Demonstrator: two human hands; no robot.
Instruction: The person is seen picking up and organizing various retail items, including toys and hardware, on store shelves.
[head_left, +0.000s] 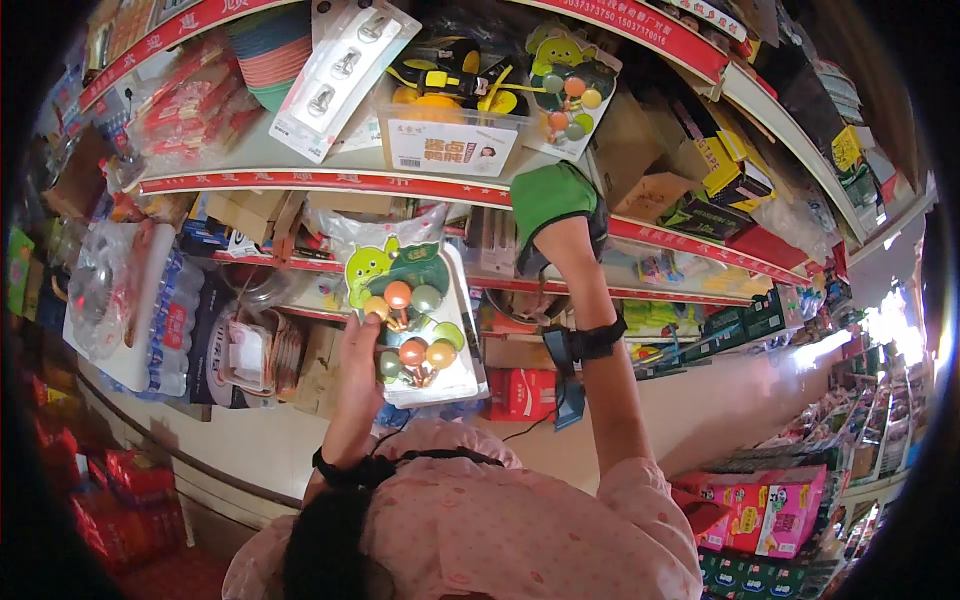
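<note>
My left hand (360, 367) grips a blister pack (416, 330) at its left edge, thumb on the front. The pack has orange, yellow and green round-headed pieces and a green cartoon figure. Another white card edge shows behind it. My right hand (559, 217) is covered by a green cloth with dark edging, perhaps a mitt, which hides the fingers. It reaches to the shelf edge (450, 189), just below a similar blister pack (571, 94) leaning there. Whether it touches that pack cannot be told.
Beside the leaning pack stands a clear plastic bin (454, 142) with yellow-and-black items. A card of metal clips (345, 79) leans to its left, near stacked coloured bowls (271, 56). An open cardboard box (637, 157) is at right. Lower shelves hold more goods.
</note>
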